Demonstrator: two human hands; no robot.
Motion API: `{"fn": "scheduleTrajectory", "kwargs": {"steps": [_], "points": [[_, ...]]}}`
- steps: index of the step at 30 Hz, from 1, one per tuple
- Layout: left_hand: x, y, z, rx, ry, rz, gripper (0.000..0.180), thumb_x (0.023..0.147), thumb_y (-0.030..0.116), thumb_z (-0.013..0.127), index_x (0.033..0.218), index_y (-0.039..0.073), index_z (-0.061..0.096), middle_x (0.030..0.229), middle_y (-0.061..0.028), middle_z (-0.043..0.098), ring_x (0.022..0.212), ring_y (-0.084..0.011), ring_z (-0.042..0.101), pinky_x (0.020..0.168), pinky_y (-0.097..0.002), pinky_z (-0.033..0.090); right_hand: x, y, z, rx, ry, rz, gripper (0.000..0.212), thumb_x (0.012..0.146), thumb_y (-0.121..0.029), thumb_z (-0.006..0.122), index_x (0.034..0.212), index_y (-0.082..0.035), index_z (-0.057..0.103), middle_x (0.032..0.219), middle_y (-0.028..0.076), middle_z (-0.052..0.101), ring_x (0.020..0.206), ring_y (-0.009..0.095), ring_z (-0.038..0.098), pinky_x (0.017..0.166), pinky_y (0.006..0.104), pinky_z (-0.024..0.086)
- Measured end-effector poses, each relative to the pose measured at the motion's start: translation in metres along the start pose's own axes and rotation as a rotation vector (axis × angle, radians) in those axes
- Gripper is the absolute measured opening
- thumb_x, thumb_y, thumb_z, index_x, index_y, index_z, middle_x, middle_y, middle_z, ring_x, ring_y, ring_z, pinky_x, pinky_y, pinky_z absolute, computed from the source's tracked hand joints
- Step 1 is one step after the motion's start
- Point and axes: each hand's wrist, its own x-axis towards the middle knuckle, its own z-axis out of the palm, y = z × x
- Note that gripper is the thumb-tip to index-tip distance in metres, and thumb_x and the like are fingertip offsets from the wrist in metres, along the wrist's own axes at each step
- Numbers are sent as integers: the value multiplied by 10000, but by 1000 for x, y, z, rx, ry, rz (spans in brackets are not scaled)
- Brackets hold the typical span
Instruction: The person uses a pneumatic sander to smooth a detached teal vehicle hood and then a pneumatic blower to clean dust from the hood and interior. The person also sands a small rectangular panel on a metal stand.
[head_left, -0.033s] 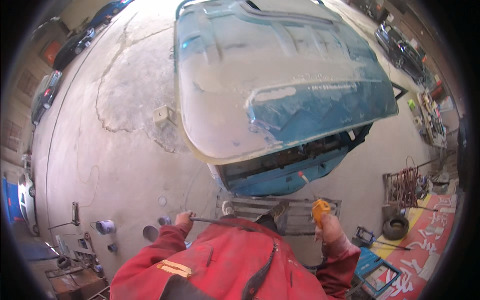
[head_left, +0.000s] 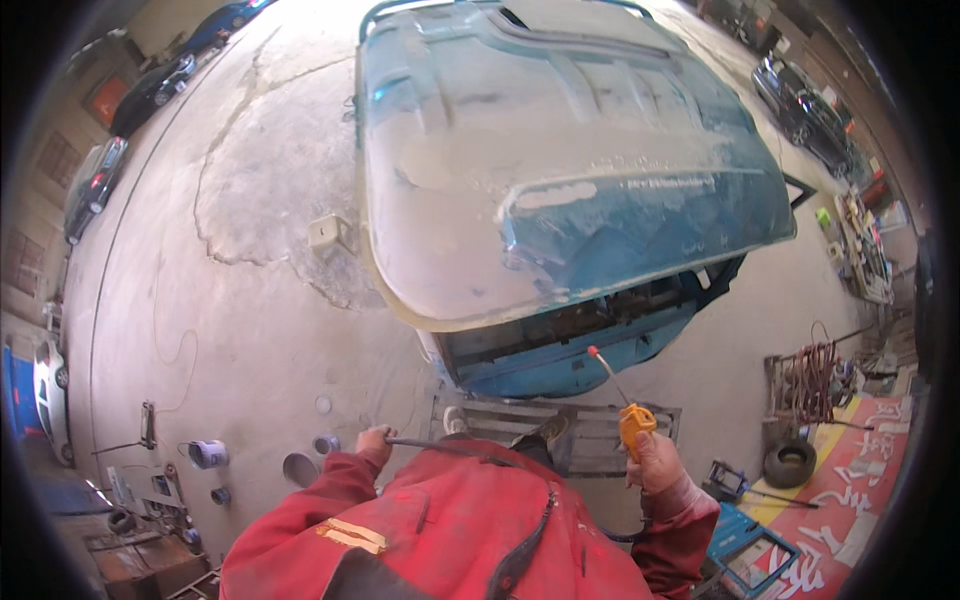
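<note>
My right hand (head_left: 657,462) is closed round an orange air blow gun (head_left: 636,425). Its thin, bent nozzle ends in a red tip, pointing up and left toward the vehicle. In my closed left hand (head_left: 374,443) is a dark hose (head_left: 430,443), which runs across the front of my red jacket. Ahead of me stands a blue truck cab shell (head_left: 600,225), its roof covered in pale, dusty patches where the blue shows through in places. The nozzle tip appears in front of the cab's open lower part (head_left: 560,365); whether they touch, I cannot tell.
My feet are on a slatted metal platform (head_left: 640,425). Buckets (head_left: 209,455) stand at left, and a pale boxy object (head_left: 328,233) lies beside the cab. To the right are a tyre (head_left: 790,459), coiled hoses (head_left: 818,380), a blue frame (head_left: 750,548) and a red-yellow banner (head_left: 850,480).
The blow gun has shifted slightly left and down, and its nozzle leans a little more to the left. My left hand keeps its hold on the hose.
</note>
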Motion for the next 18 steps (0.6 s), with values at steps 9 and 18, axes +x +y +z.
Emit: {"fn": "scheduleTrajectory", "kwargs": {"steps": [9,18], "points": [[11,18,16,-211,-54,-140,375,978,430,481,1027,104,661,1015,-218,674,1000,-439,623,845,-525,491,40,-152,96,-534,142,-299,387,1016,-354,490,1025,19,592,827,211,646,810,423,638,710,439,487],[22,-33,15,1,0,-140,340,978,410,482,1018,145,691,995,-175,695,964,-405,655,834,-521,510,135,-195,126,-599,290,-381,509,1004,-475,445,993,10,599,921,296,657,913,500,608,784,553,481]]}}
